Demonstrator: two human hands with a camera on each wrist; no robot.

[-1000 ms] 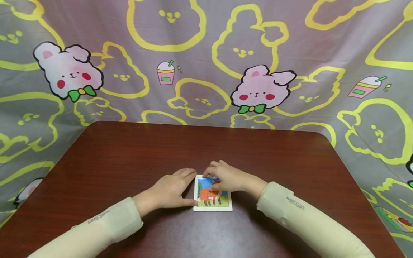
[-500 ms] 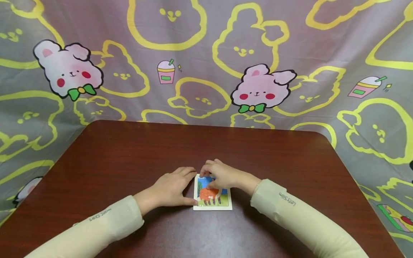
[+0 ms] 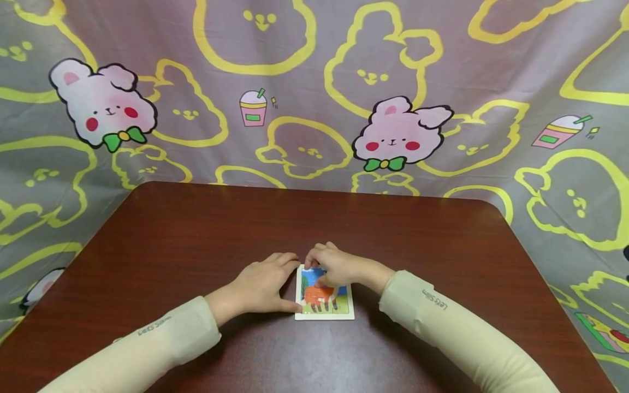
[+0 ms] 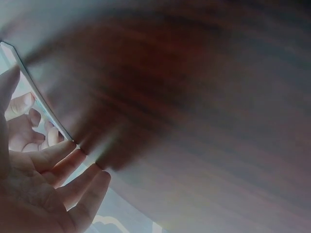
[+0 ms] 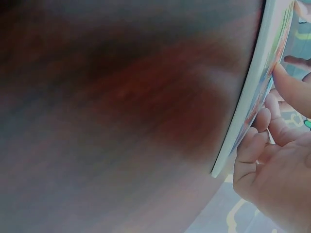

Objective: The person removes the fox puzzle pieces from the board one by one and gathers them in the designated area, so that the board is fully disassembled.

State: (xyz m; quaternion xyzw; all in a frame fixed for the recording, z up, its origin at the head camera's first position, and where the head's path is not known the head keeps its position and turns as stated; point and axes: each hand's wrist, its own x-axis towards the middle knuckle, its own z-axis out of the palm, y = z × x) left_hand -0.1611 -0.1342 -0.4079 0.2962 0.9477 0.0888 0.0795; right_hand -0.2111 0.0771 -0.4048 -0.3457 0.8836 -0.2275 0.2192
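The board lies flat on the table, just toward 6 o'clock from the middle of the head view, its white rim framing a picture of an orange animal on green ground under blue.

The left hand is at the board's 9 o'clock, spread wide with fingers nearly straight: thumb at the rim near 8, index fingertip at the corner near 10 to 11, the other fingertips just beyond. It touches the board without wrapping round it.

The right hand reaches over from 2 o'clock, its fingers bent and thumb parted from them. The thumb tip meets the picture near the centre; the fingertips are down toward 11. Whether it pinches any part of the picture, I cannot tell.

Pale sleeves come in from 8 and 4 o'clock. At 12 o'clock, past the table, hangs a grey curtain with yellow outlines and pink-cheeked rabbits.
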